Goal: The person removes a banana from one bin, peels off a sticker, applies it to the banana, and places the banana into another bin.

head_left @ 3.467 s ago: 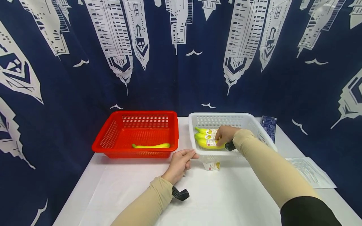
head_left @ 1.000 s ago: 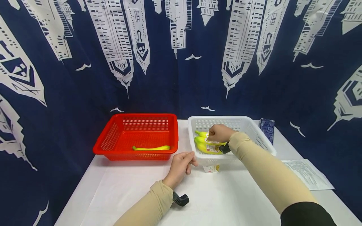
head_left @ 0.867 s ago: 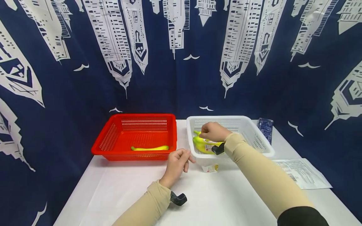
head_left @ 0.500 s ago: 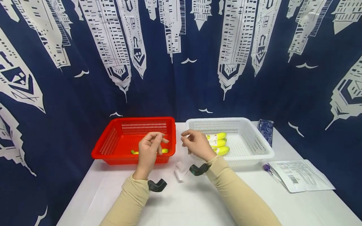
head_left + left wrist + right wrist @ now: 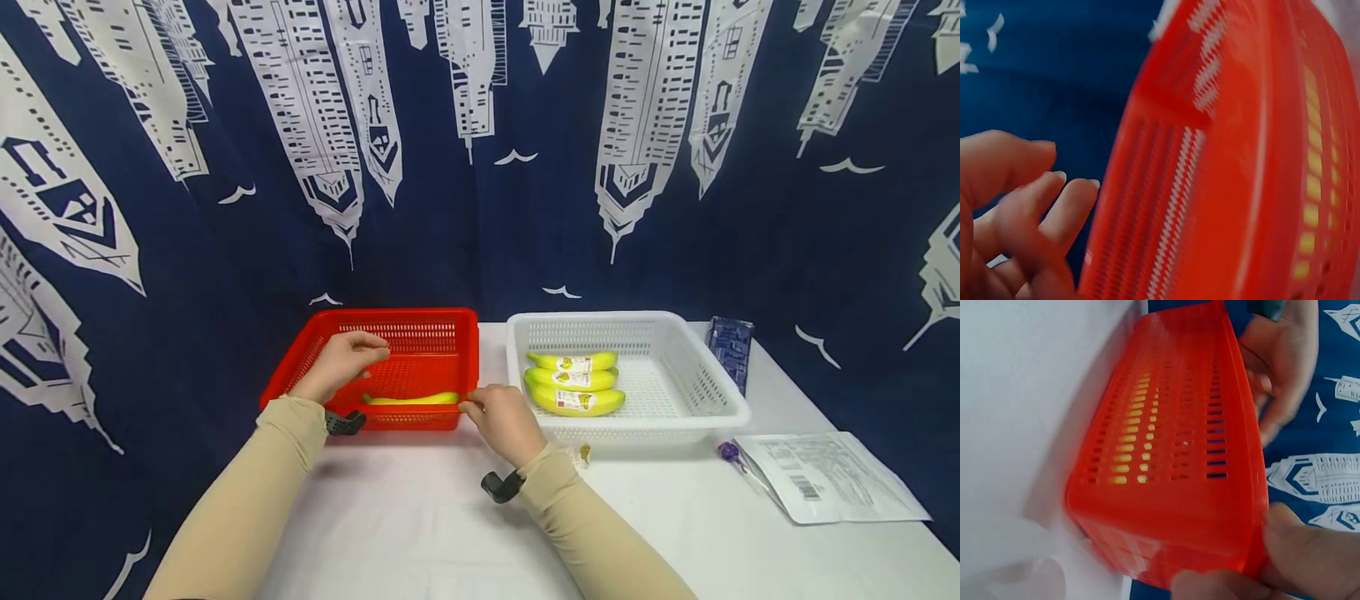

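My right hand (image 5: 506, 421) pinches the near right corner of the red basket (image 5: 442, 315). In the right wrist view, thumb and fingers (image 5: 1310, 556) wrap that corner's rim. Over the basket's left part hovers my left hand (image 5: 341, 362), fingers loosely bent and holding nothing. The left wrist view shows its fingers (image 5: 1072, 209) beside the basket's perforated wall. One banana (image 5: 416, 399) lies along the near side inside the red basket. Three labelled bananas (image 5: 576, 380) lie side by side in the white basket (image 5: 648, 387) to the right.
A small wrapper piece (image 5: 582, 454) lies before the white basket. Further right are a white printed packet (image 5: 840, 479), a purple-headed lollipop (image 5: 727, 452) and a navy packet (image 5: 729, 346). A navy patterned curtain (image 5: 540, 242) hangs behind the white table (image 5: 420, 517).
My right hand has left the bananas in the white basket and moved left to the red basket's corner. My left hand has moved left from the white basket's near corner to over the red basket.
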